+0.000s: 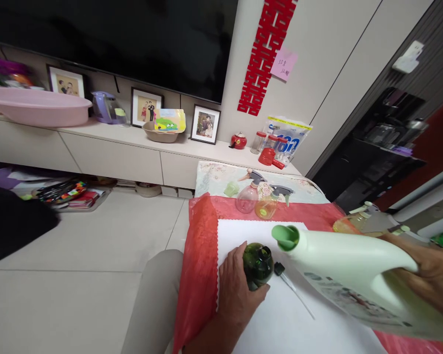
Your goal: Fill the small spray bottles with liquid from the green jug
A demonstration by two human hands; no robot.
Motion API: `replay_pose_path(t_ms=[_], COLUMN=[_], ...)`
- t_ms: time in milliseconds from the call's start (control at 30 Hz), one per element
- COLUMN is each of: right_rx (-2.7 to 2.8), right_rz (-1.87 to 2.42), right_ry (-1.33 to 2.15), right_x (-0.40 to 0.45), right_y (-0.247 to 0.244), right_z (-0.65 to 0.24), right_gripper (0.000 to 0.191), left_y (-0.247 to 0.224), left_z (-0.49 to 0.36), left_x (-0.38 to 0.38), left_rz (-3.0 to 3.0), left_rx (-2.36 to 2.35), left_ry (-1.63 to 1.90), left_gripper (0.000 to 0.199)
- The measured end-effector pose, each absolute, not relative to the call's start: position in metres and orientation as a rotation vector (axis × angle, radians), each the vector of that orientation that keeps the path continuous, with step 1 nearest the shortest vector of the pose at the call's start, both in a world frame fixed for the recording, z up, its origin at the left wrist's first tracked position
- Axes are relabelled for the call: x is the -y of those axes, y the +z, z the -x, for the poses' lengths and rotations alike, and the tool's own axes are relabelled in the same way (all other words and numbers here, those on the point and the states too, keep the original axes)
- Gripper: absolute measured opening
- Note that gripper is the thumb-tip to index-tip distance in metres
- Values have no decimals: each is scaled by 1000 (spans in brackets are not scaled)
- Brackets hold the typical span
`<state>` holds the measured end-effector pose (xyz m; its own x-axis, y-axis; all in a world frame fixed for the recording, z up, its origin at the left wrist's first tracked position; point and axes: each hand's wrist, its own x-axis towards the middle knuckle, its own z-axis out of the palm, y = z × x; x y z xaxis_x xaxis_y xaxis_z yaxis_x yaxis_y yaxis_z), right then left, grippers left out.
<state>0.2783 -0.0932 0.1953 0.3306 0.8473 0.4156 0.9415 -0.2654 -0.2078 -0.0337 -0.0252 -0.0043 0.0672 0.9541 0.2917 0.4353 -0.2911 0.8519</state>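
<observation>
My left hand [238, 290] is wrapped round a dark green bottle [257, 265] whose uncapped neck faces up, over a white mat [280, 324]. My right hand [428, 275] grips the handle of a large pale green jug [347, 265], which is tilted nearly flat. The jug's green spout [286, 238] is just above and to the right of the bottle's neck, apart from it. No liquid stream can be seen. Between bottle and jug, a black pump head with a thin tube [279, 269] lies on the mat.
Behind the mat, a pink spray bottle [247, 197] and a yellow one [266, 206] stand on the red cloth [197, 255]. Another spray bottle [354, 221] is at the right. A cabinet [125, 155] with framed photos runs along the wall.
</observation>
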Motion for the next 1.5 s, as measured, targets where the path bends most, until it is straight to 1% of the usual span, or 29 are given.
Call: replay_pose_path(t_ms=[100, 200, 267, 500, 733, 833, 933, 1000, 1133, 1233, 1267, 1300, 1400, 1500], right_rx=[1405, 996, 826, 607, 600, 596, 617, 660, 787, 728, 708, 771, 1378, 1706], right_rz=[2219, 2186, 2141, 1920, 1802, 1821, 1848, 1877, 1962, 2023, 2042, 2045, 2109, 2164], right_ry=[-89, -34, -32, -19, 20, 28, 41, 82, 192, 65, 29, 2, 65, 126], right_x=[90, 85, 82, 52, 22, 20, 20, 26, 59, 94, 103, 109, 104, 78], right_y=[189, 181, 170, 103, 51, 43, 44, 49, 56, 49, 44, 39, 23, 16], right_z=[-272, -265, -263, -257, -246, -244, -247, -250, -244, -219, -208, -196, -164, -142], right_gripper=[47, 56, 57, 32, 35, 34, 33, 40, 66, 92, 91, 84, 67, 49], left_y=[-7, -10, -9, -5, -3, -1, -1, -3, -7, -7, -6, -6, -3, -4], left_z=[34, 35, 35, 39, 42, 41, 40, 40, 42, 41, 41, 40, 38, 38], left_x=[25, 24, 24, 24, 23, 23, 24, 24, 24, 25, 25, 26, 25, 24], left_rz=[-1770, -1767, -1766, -1745, -1785, -1783, -1783, -1787, -1819, -1803, -1792, -1781, -1751, -1733], left_rx=[-1371, -1355, -1349, -1334, -1360, -1374, -1387, -1393, -1373, -1377, -1377, -1377, -1371, -1361], left_ry=[1180, 1209, 1222, 1224, 1141, 1135, 1138, 1120, 1094, 1100, 1107, 1116, 1129, 1135], left_gripper=[86, 84, 84, 81, 82, 82, 83, 83, 84, 85, 86, 87, 90, 88])
